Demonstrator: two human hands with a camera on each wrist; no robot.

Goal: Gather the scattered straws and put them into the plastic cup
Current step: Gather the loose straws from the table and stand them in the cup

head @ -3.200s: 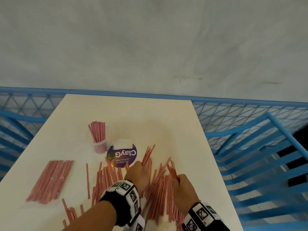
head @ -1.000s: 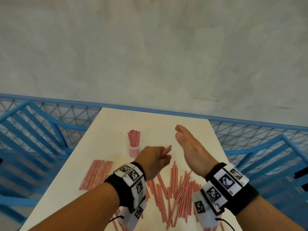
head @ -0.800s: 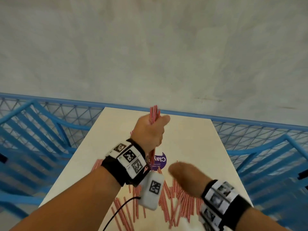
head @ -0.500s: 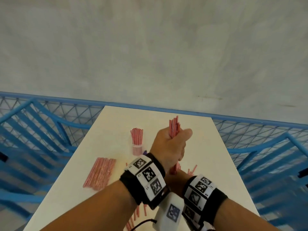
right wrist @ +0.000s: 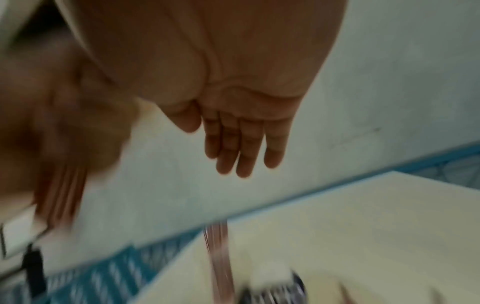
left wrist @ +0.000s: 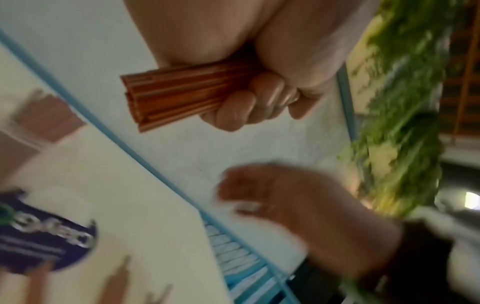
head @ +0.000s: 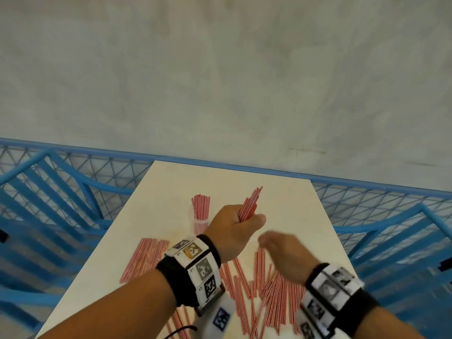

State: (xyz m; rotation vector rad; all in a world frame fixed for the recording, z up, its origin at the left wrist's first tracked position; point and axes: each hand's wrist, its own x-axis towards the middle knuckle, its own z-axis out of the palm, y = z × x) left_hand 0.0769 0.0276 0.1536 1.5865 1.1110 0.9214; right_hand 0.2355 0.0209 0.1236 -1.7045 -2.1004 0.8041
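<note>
Two hands work above one cream tabletop [head: 166, 192] ringed by a blue mesh fence [head: 367, 199]. The left hand [head: 232, 231] is raised over the middle of the tabletop with its fingers [left wrist: 259, 102] curled tight round one bundle of red-and-white straws [head: 249, 204]; the bundle's upper end sticks out past the thumb and leans to the right, and the left wrist view shows its cut ends gathered flush, too many and too close to count. The right hand [head: 283, 255] hovers just beside and below the left one, apart from the bundle; the right wrist view shows its four fingers [right wrist: 241, 148] and thumb straight and together, holding nothing. One clear plastic cup [head: 201, 225] stands upright on the tabletop to the left of the left hand, already holding a dense upright sheaf of straws [head: 201, 206] that rises well above its rim. There are two more groups of straws lying flat: one tidy pack [head: 144, 260] near the left edge, laid side by side, and one loose scatter [head: 264, 297] under and between the wrists, crossing at many angles, several dozen at a glance and not countable exactly. One round purple sticker [left wrist: 46, 236] lies on the tabletop, seen blurred from the left wrist. Each wrist wears one black band with white coded tags [head: 195, 267].
</note>
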